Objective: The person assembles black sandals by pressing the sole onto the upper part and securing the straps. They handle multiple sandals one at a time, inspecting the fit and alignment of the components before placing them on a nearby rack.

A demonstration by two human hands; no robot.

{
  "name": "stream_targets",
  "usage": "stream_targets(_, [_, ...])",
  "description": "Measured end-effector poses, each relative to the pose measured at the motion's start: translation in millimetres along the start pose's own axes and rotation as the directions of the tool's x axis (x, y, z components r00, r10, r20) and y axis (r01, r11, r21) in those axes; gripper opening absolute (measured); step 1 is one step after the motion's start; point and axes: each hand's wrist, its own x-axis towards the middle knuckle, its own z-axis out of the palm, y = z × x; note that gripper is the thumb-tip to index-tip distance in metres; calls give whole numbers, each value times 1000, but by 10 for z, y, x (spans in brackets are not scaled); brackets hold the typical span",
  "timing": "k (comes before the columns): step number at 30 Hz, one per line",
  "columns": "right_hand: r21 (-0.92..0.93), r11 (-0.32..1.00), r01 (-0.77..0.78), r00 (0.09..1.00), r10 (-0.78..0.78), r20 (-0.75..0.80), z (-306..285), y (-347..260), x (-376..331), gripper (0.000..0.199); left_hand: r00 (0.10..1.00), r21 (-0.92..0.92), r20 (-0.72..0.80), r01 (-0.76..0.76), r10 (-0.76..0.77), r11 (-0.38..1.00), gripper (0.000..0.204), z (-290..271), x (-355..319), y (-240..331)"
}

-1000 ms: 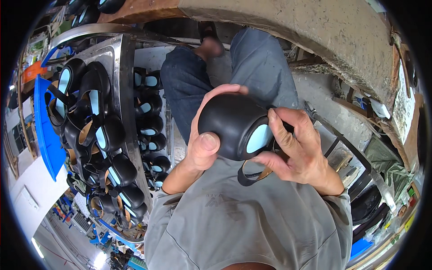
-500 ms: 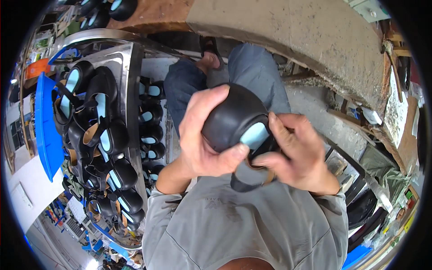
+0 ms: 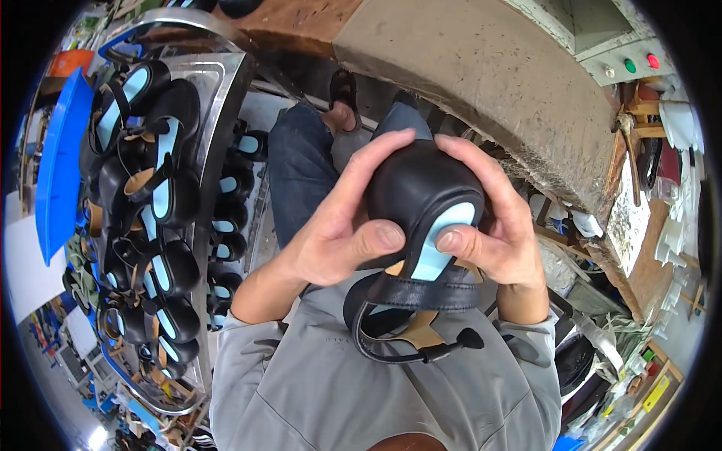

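A black shoe (image 3: 417, 173) with a rounded toe and a light blue strip inside is held in front of my chest. Its toe points away from me. My left hand (image 3: 331, 237) wraps the toe's left side, thumb near the shoe's opening. On the other side my right hand (image 3: 511, 225) grips the toe, its thumb resting on the blue strip. A black ankle strap (image 3: 376, 349) with tan lining loops toward me at the heel end. Both hands' fingers curl over the far side of the toe, and the sole is hidden.
At my left a metal rack (image 3: 226, 83) carries several similar black shoes (image 3: 177, 199), with more on a lower level. Beside it stands a blue tray (image 3: 60, 165). A worn workbench (image 3: 481, 68) runs across the far side, near a machine panel with buttons (image 3: 630, 65).
My right hand has moved from the shoe's opening to the toe's right side. The shoe has turned, showing the strap instead of the grey heel bottom. The view has shifted.
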Motion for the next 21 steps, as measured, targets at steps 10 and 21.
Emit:
stream_targets(10, [-272,909,316,948,-290,132,71,-172,26,68,986,31,-120,-117,119,993,62,188,-182,77])
stream_targets(21, [215,977,17,985,-53,163,227,-75,87,82,978,-38,-203,49,-55,998,66,14,-202,498])
